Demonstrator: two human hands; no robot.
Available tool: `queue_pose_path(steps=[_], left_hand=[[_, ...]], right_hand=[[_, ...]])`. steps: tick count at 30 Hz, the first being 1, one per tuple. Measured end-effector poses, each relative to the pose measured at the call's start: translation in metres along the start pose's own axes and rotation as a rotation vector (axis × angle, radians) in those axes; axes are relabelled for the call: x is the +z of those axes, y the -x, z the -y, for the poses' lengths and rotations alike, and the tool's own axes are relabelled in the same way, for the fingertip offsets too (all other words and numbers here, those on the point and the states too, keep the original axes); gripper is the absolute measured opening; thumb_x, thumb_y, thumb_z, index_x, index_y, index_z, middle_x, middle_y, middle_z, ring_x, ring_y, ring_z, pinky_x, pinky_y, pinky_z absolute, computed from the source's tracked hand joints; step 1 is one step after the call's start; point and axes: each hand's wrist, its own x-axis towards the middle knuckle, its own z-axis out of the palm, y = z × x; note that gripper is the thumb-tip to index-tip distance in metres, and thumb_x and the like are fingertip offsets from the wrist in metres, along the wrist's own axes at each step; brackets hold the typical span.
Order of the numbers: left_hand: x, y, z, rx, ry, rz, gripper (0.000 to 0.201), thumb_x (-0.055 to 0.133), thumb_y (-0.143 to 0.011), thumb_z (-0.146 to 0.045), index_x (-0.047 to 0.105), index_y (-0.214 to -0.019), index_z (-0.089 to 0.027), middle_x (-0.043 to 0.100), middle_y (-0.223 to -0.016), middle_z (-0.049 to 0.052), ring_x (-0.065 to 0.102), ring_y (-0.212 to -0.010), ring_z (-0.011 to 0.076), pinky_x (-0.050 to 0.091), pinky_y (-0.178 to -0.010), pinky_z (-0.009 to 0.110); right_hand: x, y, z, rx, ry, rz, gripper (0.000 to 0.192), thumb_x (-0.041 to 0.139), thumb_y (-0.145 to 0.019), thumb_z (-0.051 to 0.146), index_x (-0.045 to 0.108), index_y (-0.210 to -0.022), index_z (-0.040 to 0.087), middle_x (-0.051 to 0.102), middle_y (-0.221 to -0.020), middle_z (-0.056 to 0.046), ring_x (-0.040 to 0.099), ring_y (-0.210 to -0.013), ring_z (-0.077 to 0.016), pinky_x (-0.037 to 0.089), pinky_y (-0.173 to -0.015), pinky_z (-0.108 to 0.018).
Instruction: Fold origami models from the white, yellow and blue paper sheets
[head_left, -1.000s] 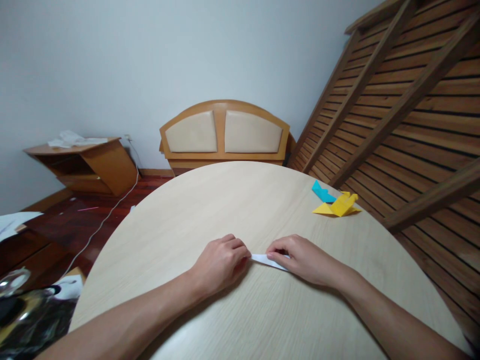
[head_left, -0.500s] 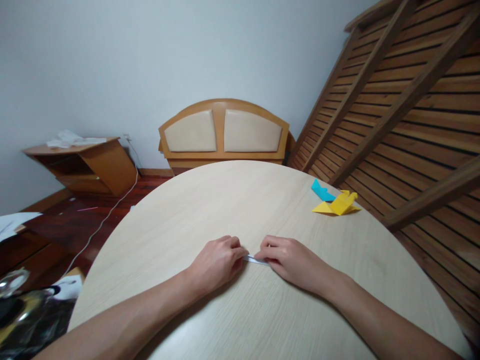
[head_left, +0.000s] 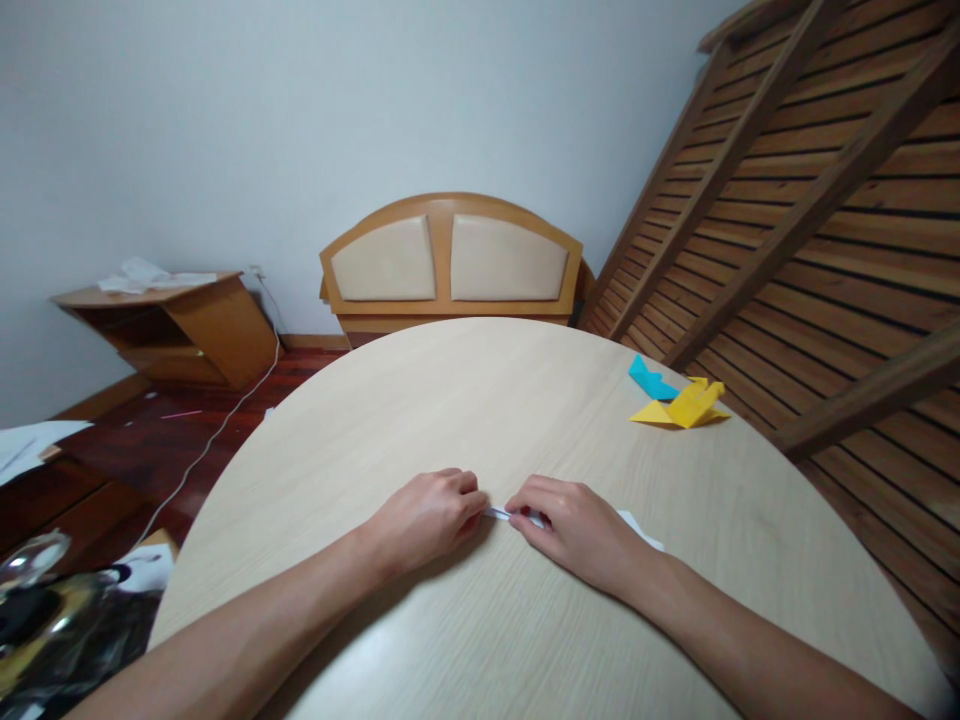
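A narrow folded piece of white paper (head_left: pixel 496 514) lies low over the pale round table (head_left: pixel 390 410), pinched from both sides. My left hand (head_left: pixel 435 515) is closed on its left end, fingers bent and pressed together. At the other side my right hand (head_left: pixel 574 520) grips the paper between thumb and fingers. A white paper corner (head_left: pixel 640 528) pokes out beyond the right wrist. Most of the paper is hidden by the hands, so its full shape cannot be made out.
Yellow folded paper (head_left: pixel 690 403) and blue folded paper (head_left: pixel 651 380) rest near the table's right edge. Wooden slats (head_left: pixel 825 280) lean at the right. Behind the table stands a padded headboard (head_left: pixel 444 258). A low cabinet (head_left: pixel 217 335) and a white cable (head_left: pixel 217 435) are at the left.
My right hand has shifted slightly along the paper, and a white corner now shows behind its wrist. The left hand keeps its hold. The view has moved slightly.
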Motion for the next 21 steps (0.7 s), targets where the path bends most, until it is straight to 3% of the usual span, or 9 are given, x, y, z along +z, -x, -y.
queue_pose_path(steps=[5,12,21], left_hand=[[0.004,-0.001,0.002,0.107,-0.088,-0.003,0.021,0.046,-0.099,-0.014,0.066,-0.094,-0.014,0.064,-0.085,0.007,0.060,-0.070,0.0157,0.048,-0.060,0.026],[-0.003,-0.004,0.004,0.187,-0.123,0.022,0.022,0.049,-0.100,-0.015,0.064,-0.084,-0.015,0.063,-0.081,0.006,0.059,-0.075,0.0179,0.046,-0.058,0.027],[-0.009,0.003,0.012,0.191,-0.105,0.072,0.018,0.052,-0.100,-0.019,0.069,-0.100,-0.017,0.064,-0.089,0.006,0.060,-0.081,0.0181,0.047,-0.063,0.027]], right_hand=[[0.004,0.000,0.000,-0.042,0.055,-0.008,0.013,0.057,-0.095,0.015,0.070,-0.093,0.019,0.070,-0.088,-0.002,0.065,-0.081,-0.0165,0.048,-0.074,-0.029],[0.007,0.001,0.000,-0.112,0.185,0.023,0.015,0.055,-0.096,0.013,0.070,-0.095,0.016,0.065,-0.091,-0.005,0.064,-0.079,-0.0169,0.051,-0.071,-0.029],[0.009,0.001,-0.003,-0.191,0.217,0.047,0.020,0.051,-0.099,0.012,0.068,-0.109,0.016,0.067,-0.100,-0.007,0.064,-0.091,-0.0208,0.054,-0.082,-0.035]])
